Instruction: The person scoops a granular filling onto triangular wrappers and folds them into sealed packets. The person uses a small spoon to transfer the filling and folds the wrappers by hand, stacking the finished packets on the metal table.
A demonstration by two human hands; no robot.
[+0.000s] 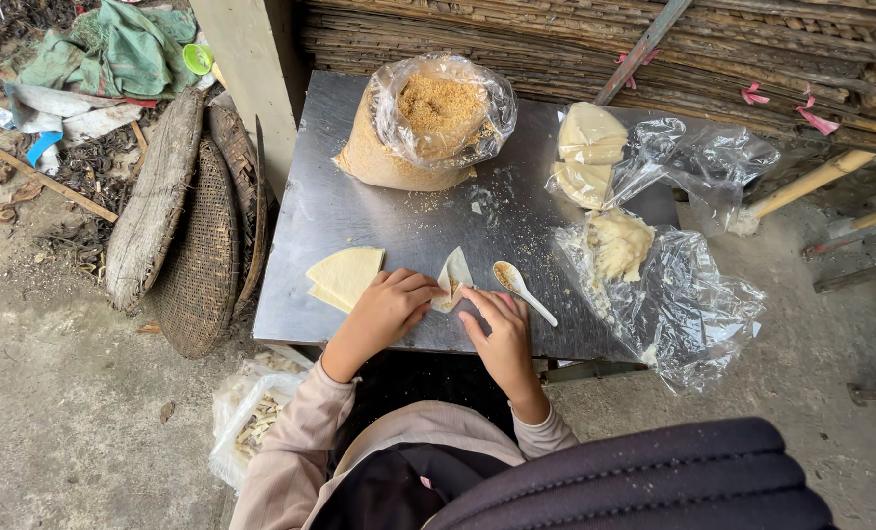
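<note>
1. The left hand (384, 312) and right hand (497, 329) both pinch a folded wrapper (452, 279) at the near middle of the metal desk (330, 211).
2. A white spoon (519, 287) lies just beside it at 3 o'clock.
3. A stack of wrappers (345, 277) sits at 9 o'clock.
4. An open bag of crumbs (428, 123) stands at 12 o'clock, well apart.

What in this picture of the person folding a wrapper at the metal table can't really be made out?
All from the head view:
- How much filling sits in the folded wrapper: the left hand and right hand cover its lower part.
- What lies under the metal table: the tabletop hides it.
- The pale lump in the clear bag: crinkled plastic blurs it.
- The pieces in the bag by the left sleeve: too small to tell.
</note>
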